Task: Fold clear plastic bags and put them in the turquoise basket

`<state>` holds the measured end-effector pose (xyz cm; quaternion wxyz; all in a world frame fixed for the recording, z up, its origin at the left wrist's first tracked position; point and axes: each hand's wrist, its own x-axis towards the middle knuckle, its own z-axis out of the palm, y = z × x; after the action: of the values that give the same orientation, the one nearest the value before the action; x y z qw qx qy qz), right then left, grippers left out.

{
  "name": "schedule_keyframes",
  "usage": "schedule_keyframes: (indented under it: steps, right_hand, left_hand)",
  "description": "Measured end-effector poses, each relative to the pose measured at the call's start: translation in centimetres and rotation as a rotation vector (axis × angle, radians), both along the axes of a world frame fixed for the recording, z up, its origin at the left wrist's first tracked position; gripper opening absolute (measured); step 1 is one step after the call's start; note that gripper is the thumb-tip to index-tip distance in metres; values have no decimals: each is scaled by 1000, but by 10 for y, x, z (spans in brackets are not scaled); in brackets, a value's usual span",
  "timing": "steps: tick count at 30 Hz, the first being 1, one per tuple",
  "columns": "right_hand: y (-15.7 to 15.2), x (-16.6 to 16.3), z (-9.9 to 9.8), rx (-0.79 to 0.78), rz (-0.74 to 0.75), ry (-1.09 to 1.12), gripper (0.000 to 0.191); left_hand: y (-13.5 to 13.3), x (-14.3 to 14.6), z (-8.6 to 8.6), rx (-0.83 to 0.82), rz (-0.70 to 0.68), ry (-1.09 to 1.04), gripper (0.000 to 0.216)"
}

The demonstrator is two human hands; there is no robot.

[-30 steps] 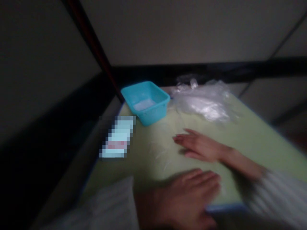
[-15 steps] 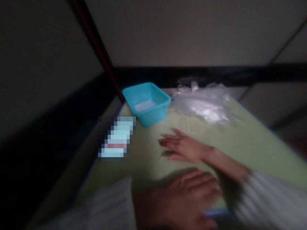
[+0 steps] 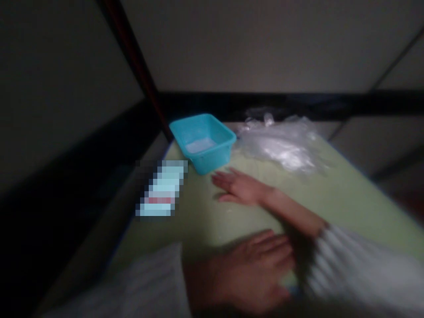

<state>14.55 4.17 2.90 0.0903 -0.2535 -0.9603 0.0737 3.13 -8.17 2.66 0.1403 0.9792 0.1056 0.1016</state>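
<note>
My right hand (image 3: 243,187) is over the table, palm down with its fingers stretched out, just in front of a turquoise plastic basket (image 3: 212,161). Nearer to me, my left hand (image 3: 253,269) reaches across from the left, flat and palm down, fingers extended to the right near the table's front edge. Neither hand holds anything that I can see. The basket is open-topped, and something pale shows at its bottom. Beside it on the right lies a crumpled heap of clear plastic bags (image 3: 285,148).
The yellow-green table (image 3: 344,190) has a blue edge and meets a wall (image 3: 265,48) at the back. At its left edge lies a blurred-out, pale blue oblong item (image 3: 162,190). A dark red strip (image 3: 132,57) slants down behind the basket.
My right hand has slid forward and left, closer to the basket. My left hand has shifted slightly left. The basket and the bags stay where they were.
</note>
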Motion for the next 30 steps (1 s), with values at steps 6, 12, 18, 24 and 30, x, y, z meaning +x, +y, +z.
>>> schedule_keyframes:
  steps: [6, 12, 18, 24, 30]
  right_hand:
    - [-20, 66, 18, 32, -71, 85, 38]
    - [-26, 142, 13, 33, -449, 176, 28]
    - [-22, 166, 11, 93, -616, 57, 18]
    - [-25, 166, 4, 71, -825, -28, 19]
    - [-23, 159, -8, -12, -925, 7, 17]
  left_hand:
    - [1, -3, -2, 19, 11, 17, 47]
    - [1, -5, -4, 16, 17, 19, 49]
    - [5, -6, -2, 22, 110, -86, 43]
    - [10, -5, -3, 17, 221, -154, 32]
    - [9, -4, -4, 30, 217, -171, 31]
